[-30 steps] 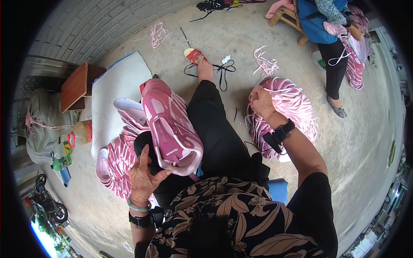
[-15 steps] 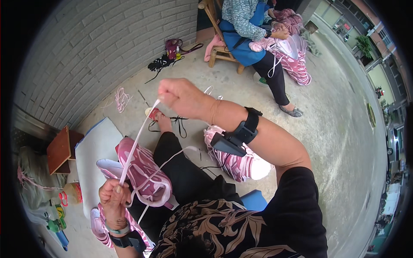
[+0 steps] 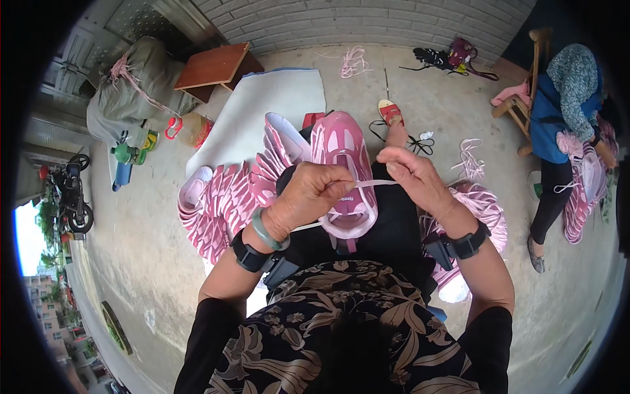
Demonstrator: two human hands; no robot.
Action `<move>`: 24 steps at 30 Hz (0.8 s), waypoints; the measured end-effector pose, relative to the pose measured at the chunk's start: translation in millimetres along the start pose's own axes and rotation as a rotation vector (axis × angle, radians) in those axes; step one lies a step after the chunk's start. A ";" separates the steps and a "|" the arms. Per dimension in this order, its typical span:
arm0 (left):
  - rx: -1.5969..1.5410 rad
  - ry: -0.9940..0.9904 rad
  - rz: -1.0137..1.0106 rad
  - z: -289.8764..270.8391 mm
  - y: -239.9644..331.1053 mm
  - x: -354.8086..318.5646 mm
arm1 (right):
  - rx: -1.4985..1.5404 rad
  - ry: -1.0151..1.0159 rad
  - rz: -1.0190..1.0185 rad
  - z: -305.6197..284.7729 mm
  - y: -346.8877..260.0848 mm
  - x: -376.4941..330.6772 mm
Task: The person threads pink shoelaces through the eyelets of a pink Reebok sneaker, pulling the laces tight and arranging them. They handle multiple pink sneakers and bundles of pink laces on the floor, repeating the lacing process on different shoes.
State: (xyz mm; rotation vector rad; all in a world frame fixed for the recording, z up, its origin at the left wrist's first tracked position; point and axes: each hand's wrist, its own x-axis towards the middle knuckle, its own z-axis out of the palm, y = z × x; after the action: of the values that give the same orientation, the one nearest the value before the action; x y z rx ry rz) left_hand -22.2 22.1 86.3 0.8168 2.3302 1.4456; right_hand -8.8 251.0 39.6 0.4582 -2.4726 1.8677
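A pink and white shoe upper [image 3: 336, 134] lies over my lap, toe end away from me and its padded collar toward me. My left hand [image 3: 308, 197] is closed over it, pinching a pale pink shoelace [image 3: 374, 183]. The lace runs taut and nearly level across the upper to my right hand [image 3: 420, 178]. My right hand is curled, thumb near the fingers, with the lace passing in under it; its exact grip is partly hidden. Left of my lap is a row of nested pink uppers [image 3: 220, 207].
More laced pink uppers [image 3: 479, 213] lie on the floor at my right. A white sheet [image 3: 289, 92], a wooden stand [image 3: 210, 69] and bottles [image 3: 131, 148] are at far left. Loose laces [image 3: 354, 62] lie by the wall. A co-worker [image 3: 564, 118] sits at far right.
My view has turned left. My hands have come from wide apart, lace stretched between them, to close together above the upper. The lace span between them is now short.
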 end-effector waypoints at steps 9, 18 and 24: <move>-0.046 0.080 -0.040 -13.0 -41.8 -2.8 | 0.068 0.112 0.081 1.2 19.2 2.2; 0.167 0.058 0.120 12.6 -54.5 17.7 | -0.215 0.022 0.003 17.6 48.9 19.7; 0.510 0.123 0.125 9.9 -57.4 39.0 | 0.244 -0.279 0.293 33.2 13.9 53.6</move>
State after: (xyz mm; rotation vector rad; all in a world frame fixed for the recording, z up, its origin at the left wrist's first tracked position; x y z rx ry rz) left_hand -66.6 33.0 33.1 1.0381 2.8397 0.9676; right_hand -57.8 211.0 26.7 0.4028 -2.6132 2.3872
